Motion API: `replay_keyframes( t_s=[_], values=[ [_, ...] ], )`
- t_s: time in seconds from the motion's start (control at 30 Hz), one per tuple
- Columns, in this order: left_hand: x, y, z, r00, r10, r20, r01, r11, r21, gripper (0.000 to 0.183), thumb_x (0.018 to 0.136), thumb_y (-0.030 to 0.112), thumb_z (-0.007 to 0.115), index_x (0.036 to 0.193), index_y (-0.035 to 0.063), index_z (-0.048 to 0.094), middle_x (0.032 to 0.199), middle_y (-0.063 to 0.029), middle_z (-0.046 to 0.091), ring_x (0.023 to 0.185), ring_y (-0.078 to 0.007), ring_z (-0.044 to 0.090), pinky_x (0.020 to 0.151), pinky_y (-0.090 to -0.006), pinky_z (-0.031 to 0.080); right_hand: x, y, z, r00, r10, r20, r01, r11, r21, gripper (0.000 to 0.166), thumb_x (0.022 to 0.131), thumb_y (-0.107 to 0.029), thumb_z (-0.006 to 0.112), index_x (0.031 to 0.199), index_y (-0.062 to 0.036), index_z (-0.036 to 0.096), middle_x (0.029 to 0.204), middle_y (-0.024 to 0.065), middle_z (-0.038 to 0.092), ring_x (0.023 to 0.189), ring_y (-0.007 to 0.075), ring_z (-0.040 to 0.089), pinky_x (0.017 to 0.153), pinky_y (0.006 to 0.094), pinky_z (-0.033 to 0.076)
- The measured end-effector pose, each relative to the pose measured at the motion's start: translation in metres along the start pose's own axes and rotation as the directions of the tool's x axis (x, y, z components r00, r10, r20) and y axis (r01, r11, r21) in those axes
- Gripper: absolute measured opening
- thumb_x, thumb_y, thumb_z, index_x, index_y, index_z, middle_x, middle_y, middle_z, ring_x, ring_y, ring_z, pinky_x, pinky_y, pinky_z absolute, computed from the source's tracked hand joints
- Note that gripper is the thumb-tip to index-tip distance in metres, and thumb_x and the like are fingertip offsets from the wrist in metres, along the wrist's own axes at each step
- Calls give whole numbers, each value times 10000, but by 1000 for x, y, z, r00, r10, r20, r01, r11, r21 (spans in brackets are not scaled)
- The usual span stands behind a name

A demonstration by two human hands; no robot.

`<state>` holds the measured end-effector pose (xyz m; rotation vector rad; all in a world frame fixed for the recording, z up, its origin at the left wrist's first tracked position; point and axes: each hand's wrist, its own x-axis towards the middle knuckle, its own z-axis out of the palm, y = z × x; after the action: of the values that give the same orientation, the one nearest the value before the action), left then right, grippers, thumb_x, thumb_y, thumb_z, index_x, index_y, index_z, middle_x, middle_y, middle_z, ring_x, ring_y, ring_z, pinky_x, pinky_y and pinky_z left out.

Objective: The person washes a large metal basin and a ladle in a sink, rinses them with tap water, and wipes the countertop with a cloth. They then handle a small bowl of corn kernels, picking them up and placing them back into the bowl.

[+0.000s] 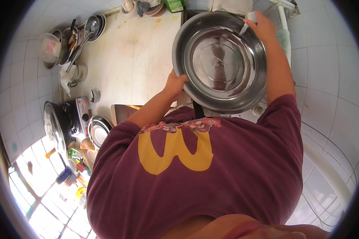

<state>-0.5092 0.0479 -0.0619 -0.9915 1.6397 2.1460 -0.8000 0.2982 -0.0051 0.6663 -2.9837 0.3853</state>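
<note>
A large, round stainless steel basin (219, 100) is tilted in front of me, its shiny inside facing up. My left hand (176, 85) grips its near-left rim, thumb over the edge. At the far-right rim, my right hand (262, 28) has its fingers around a white plastic tap (251, 18). The tap's pale spout points down over the inside of the basin. Stamped marks show on the basin's bottom; whether water lies in it I cannot tell.
A pale counter (116, 59) stretches left, with stacked bowls and ladles (92, 28), a gas stove (77, 112) and a lidded wok (56, 128) along the wall. A green bottle (175, 5) stands at the back. White pipes (282, 18) run down the tiled wall on the right.
</note>
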Motion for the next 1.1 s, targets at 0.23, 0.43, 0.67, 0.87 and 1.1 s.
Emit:
replay_keyframes(
  t_s=[0.23,0.43,0.67,0.87,1.1],
  values=[
    [12,-12,0,998,-61,34,64,996,-67,411,716,12,499,1126,37,479,884,-89,556,730,-198,572,526,-320,466,-43,-7,38,953,128,-276,2,904,427,599,842,-343,618,1316,-25,434,1057,191,573,987,341,539,836,393,439],
    [6,-13,3,994,-104,21,106,986,-133,435,709,-9,496,1142,6,468,924,-105,551,802,-225,566,624,-348,495,-118,-37,198,777,600,-194,-630,747,-214,678,860,-452,528,1357,-19,371,1326,217,396,1232,365,374,1002,560,248],
    [-4,3,1,996,80,-40,-82,996,-34,415,694,-21,494,1108,-8,489,919,-97,550,763,-201,544,623,-317,472,-113,-163,215,989,-143,38,125,943,307,711,814,-391,578,1391,-58,328,1491,203,171,1376,378,163,1065,572,159],
    [5,7,-22,984,134,-120,-144,987,-76,412,700,6,490,1112,-2,485,866,-92,555,679,-180,558,457,-286,445,-183,-76,168,791,-457,408,409,890,202,736,826,-393,559,1419,-58,279,1501,176,165,1388,372,126,1090,520,163],
    [-9,6,-14,997,-74,-31,71,994,-80,419,698,7,516,1116,3,480,777,-96,580,547,-187,553,415,-303,437,-104,-34,205,916,396,67,-395,918,-28,949,815,-594,512,1432,29,149,1498,251,55,1387,398,52,1113,502,54]
  ],
)
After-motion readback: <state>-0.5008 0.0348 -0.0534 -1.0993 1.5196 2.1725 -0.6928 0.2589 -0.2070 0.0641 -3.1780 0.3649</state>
